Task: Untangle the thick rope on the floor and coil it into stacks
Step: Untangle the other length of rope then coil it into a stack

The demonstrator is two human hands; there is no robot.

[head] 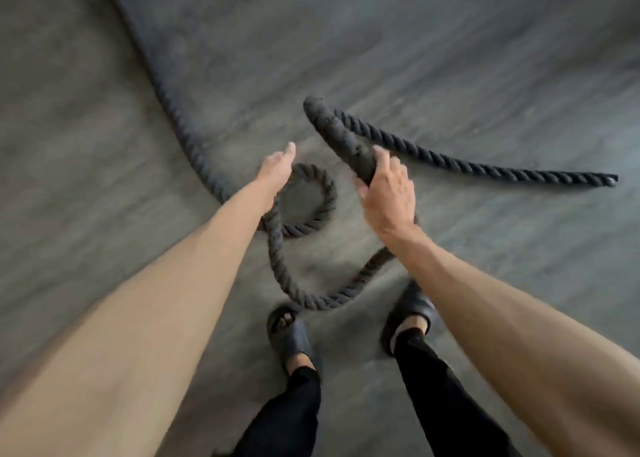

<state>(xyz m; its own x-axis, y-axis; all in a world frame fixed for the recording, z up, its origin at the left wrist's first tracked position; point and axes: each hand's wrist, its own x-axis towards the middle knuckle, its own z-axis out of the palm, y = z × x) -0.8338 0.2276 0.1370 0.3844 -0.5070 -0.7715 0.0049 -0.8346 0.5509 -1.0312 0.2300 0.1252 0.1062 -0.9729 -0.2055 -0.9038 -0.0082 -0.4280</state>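
- A person stands on a grey floor (450, 58) and looks down at both bare arms stretched out in front.
- A thick dark rope (180, 134) lies on the floor. It comes in from the top left and curves down toward the person.
- Near the left hand (275, 171) the rope makes a small round loop (322, 200) on the floor.
- From the loop the rope swings down in a big curve just in front of the feet, then goes up to the right hand (388, 193).
- The right hand's fingers (381, 157) are wrapped around the smooth black end of the rope (339, 134) and lift it off the floor.
- The left hand is loose and flat, fingers stretched out, holding nothing. It hangs over the edge of the loop.
- Another thin-looking piece of rope (485, 169) lies on the floor to the right, running out to a cut end.
- The person wears black sandals (289, 339) and black trousers (446, 387).
- The picture is a bit blurry.
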